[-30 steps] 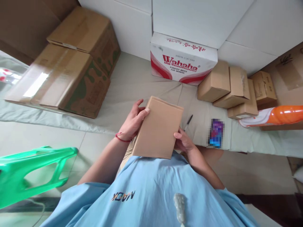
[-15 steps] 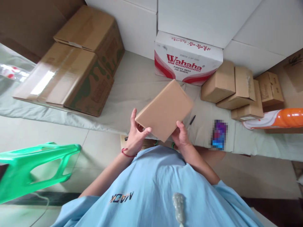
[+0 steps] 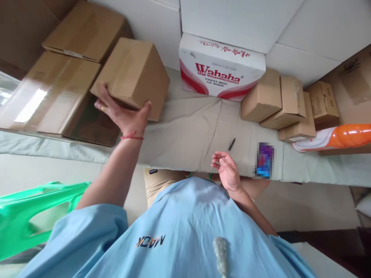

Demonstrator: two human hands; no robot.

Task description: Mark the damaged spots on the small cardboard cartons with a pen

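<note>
My left hand grips a plain brown cardboard box from underneath and holds it up at the left, above the cloth-covered surface and beside the stacked large cartons. My right hand hovers empty near my body, its fingers loosely curled and apart, just below a black pen that lies on the cloth.
A white and red Wahaha carton stands at the back centre. Several small brown boxes lie at the right with an orange and white package. A blurred purple object lies near the cloth's edge. A green plastic stool stands at lower left.
Both hands held the brown box in front of my body. Now only my left hand carries it, up and to the left, and my right hand has let go.
</note>
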